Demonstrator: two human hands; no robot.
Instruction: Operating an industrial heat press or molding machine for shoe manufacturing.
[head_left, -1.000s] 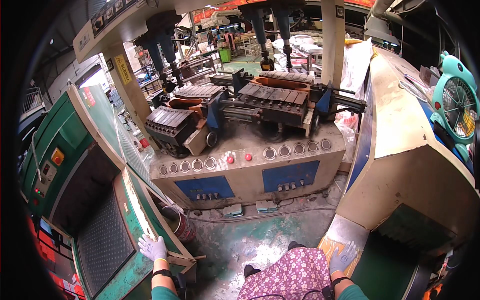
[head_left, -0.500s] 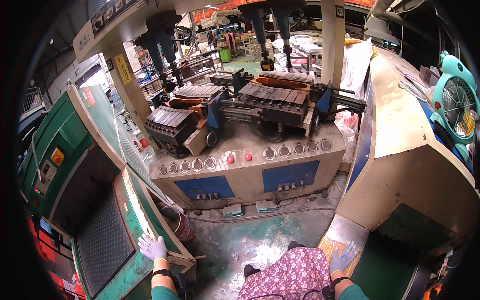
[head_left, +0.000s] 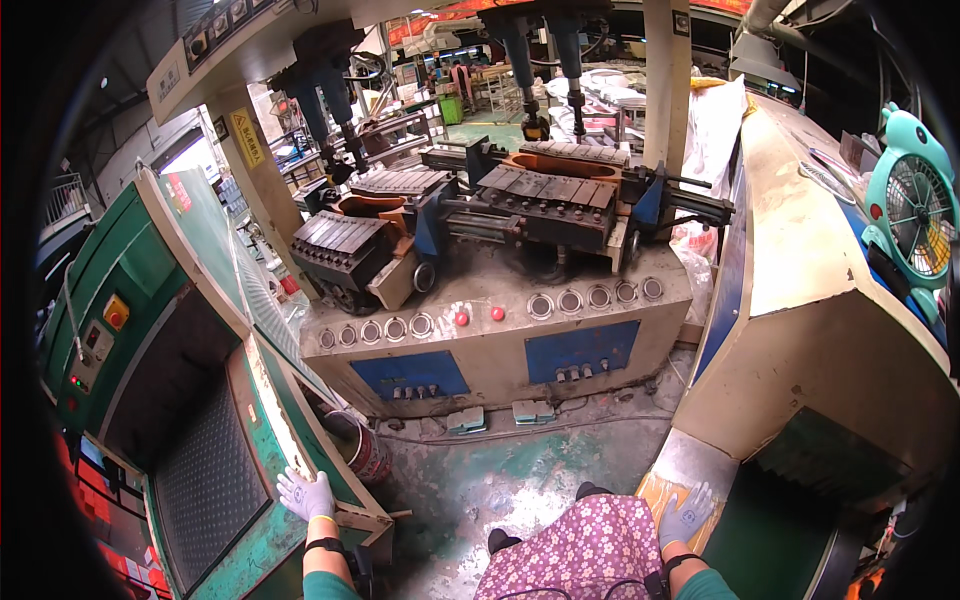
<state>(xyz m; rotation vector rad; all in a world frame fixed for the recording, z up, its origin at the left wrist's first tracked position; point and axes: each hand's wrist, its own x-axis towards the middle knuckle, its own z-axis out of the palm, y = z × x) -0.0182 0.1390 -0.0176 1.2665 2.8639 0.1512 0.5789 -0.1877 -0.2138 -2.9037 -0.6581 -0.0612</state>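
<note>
My left hand (head_left: 305,495), in a pale grey work glove, lies with fingers spread on the edge of the green machine (head_left: 268,400) at the left. Beside it, that machine's dark dotted conveyor belt (head_left: 212,480) slopes into a dark opening. My right hand (head_left: 686,514), gloved the same way, rests flat with fingers apart on the wooden-topped ledge (head_left: 658,492) of the beige machine (head_left: 800,360) at the right. Neither hand holds anything. Between them, a purple flowered apron (head_left: 585,548) covers my lap.
Ahead stands a press machine (head_left: 490,345) with round gauges, two red buttons and two mould stations (head_left: 545,200). Two foot pedals (head_left: 467,420) sit on the floor before it. A bucket (head_left: 368,455) stands by the green machine. A teal fan (head_left: 915,205) is at far right.
</note>
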